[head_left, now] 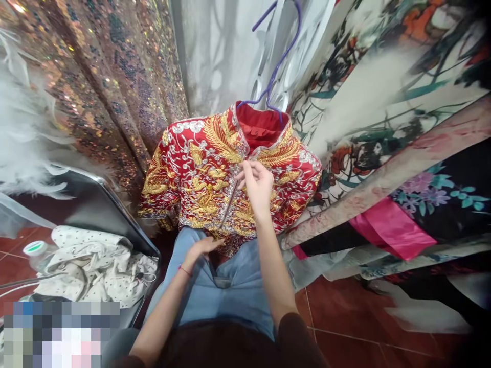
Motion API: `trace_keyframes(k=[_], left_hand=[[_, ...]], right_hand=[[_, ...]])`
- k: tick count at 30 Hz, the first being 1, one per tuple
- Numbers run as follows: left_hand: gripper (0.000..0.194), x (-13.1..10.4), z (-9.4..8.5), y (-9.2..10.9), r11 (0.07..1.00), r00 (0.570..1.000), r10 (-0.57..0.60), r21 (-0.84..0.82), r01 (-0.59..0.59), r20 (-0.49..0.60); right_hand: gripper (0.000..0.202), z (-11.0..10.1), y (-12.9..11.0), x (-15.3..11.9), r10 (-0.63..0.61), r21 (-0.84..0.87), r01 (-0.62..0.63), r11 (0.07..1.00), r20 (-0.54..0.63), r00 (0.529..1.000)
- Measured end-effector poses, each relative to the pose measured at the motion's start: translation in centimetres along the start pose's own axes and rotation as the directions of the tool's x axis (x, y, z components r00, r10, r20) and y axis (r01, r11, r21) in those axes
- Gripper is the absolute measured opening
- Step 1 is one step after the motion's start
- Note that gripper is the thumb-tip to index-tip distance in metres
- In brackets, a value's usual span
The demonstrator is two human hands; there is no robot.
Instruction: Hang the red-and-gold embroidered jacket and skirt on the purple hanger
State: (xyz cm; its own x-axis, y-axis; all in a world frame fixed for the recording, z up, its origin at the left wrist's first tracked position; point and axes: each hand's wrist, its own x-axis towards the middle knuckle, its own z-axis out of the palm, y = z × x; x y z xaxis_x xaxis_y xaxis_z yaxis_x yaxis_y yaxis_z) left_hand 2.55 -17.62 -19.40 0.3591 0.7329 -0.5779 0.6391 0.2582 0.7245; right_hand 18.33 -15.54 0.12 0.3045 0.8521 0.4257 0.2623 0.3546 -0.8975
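Note:
A red jacket (pixel 207 179) with gold and silver embroidery hangs on a purple hanger (pixel 273 82), its lower part against my jeans (pixel 238 286). My right hand (pixel 257 185) is at the front opening just below the collar, with thumb and forefinger pinched together at the jacket's edge; whatever lies between the fingertips is too small to make out. Lower down, my left hand (pixel 205 248) rests by the jacket's hem over my lap, its fingers stretched out and apart from the thumb. The front opening runs down between the two hands.
Sequinned fabric (pixel 126 76) and white feathers (pixel 30 122) hang at the left. Below them, a dotted white cloth (pixel 95 266) and a bottle (pixel 38 253) lie on a dark chair. Patterned garments (pixel 368 92) and a pink sash (pixel 395 227) hang at the right above the tiled floor (pixel 345 312).

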Motion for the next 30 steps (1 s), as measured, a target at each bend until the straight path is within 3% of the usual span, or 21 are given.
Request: trace_keyframes(k=[3, 4, 5, 6, 7, 9, 10, 11, 12, 13, 16, 18, 21, 24, 25, 27, 30], left_hand=[[0.041, -3.7, -4.4, 4.2, 0.978, 0.975, 0.203, 0.072, -0.197, -0.086], [0.039, -5.1, -6.1, 6.1, 0.912, 0.903, 0.405, 0.137, -0.387, -0.145], [0.037, -6.5, -7.7, 8.1, 0.809, 0.778, 0.586, 0.206, -0.550, -0.225], [0.034, -7.7, -9.3, 10.1, 0.700, 0.619, 0.712, 0.270, -0.661, -0.332], [0.032, -8.7, -11.0, 12.1, 0.602, 0.441, 0.782, 0.346, -0.720, -0.442], [0.031, -9.6, -14.2, 15.2, 0.482, 0.105, 0.798, 0.524, -0.702, -0.594], [0.038, -9.7, -15.7, 16.2, 0.467, -0.004, 0.790, 0.606, -0.643, -0.614], [0.047, -9.4, -17.2, 17.0, 0.459, -0.047, 0.807, 0.675, -0.578, -0.589], [0.052, -8.9, -18.5, 17.4, 0.447, -0.050, 0.833, 0.724, -0.525, -0.550], [0.052, -8.3, -19.6, 17.6, 0.430, -0.019, 0.864, 0.758, -0.491, -0.503], [0.044, -6.2, -21.6, 17.5, 0.399, 0.073, 0.907, 0.791, -0.464, -0.415], [0.042, -5.2, -21.9, 17.4, 0.407, 0.059, 0.902, 0.799, -0.443, -0.427], [0.041, -4.8, -21.5, 17.8, 0.447, -0.019, 0.869, 0.802, -0.395, -0.494], [0.043, -5.0, -21.5, 18.6, 0.517, -0.074, 0.806, 0.759, -0.396, -0.587], [0.043, -5.1, -21.7, 18.8, 0.540, -0.073, 0.786, 0.739, -0.404, -0.614], [0.041, -5.1, -22.3, 19.0, 0.569, -0.032, 0.768, 0.704, -0.426, -0.640], [0.039, -4.5, -23.2, 18.6, 0.562, 0.062, 0.788, 0.676, -0.477, -0.612]], right_hand=[[0.037, -0.2, 0.4, 1.1, -0.076, -0.306, 0.036, 0.951, -0.121, 0.990], [0.039, -0.3, 0.4, 1.3, -0.134, -0.431, 0.051, 0.901, -0.166, 0.977], [0.040, -0.5, 0.2, 1.5, -0.200, -0.541, 0.073, 0.838, -0.180, 0.963], [0.041, -0.8, 0.0, 1.5, -0.264, -0.623, 0.112, 0.774, -0.157, 0.952], [0.040, -1.4, -0.4, 1.5, -0.323, -0.675, 0.167, 0.719, -0.112, 0.940], [0.039, -3.3, -1.2, 1.4, -0.442, -0.730, 0.279, 0.624, -0.035, 0.896], [0.037, -4.7, -1.7, 1.4, -0.500, -0.757, 0.308, 0.576, -0.029, 0.865], [0.037, -6.2, -2.0, 1.4, -0.551, -0.789, 0.309, 0.532, -0.045, 0.833], [0.040, -7.9, -2.2, 1.5, -0.586, -0.821, 0.292, 0.491, -0.062, 0.808], [0.046, -9.6, -2.3, 1.6, -0.599, -0.845, 0.276, 0.459, -0.064, 0.798], [0.058, -13.7, -1.2, 2.4, -0.523, -0.832, 0.346, 0.433, 0.080, 0.849], [0.054, -15.1, 0.1, 3.1, -0.464, -0.778, 0.403, 0.481, 0.164, 0.870], [0.045, -15.4, 1.2, 4.2, -0.486, -0.726, 0.406, 0.555, 0.113, 0.867], [0.043, -14.9, 0.5, 5.2, -0.558, -0.709, 0.423, 0.565, 0.050, 0.828], [0.043, -14.7, 0.2, 5.4, -0.575, -0.703, 0.427, 0.568, 0.032, 0.818], [0.041, -14.5, -0.3, 5.7, -0.573, -0.688, 0.410, 0.599, -0.011, 0.819], [0.042, -14.3, 0.0, 6.0, -0.464, -0.636, 0.332, 0.696, -0.045, 0.885]])
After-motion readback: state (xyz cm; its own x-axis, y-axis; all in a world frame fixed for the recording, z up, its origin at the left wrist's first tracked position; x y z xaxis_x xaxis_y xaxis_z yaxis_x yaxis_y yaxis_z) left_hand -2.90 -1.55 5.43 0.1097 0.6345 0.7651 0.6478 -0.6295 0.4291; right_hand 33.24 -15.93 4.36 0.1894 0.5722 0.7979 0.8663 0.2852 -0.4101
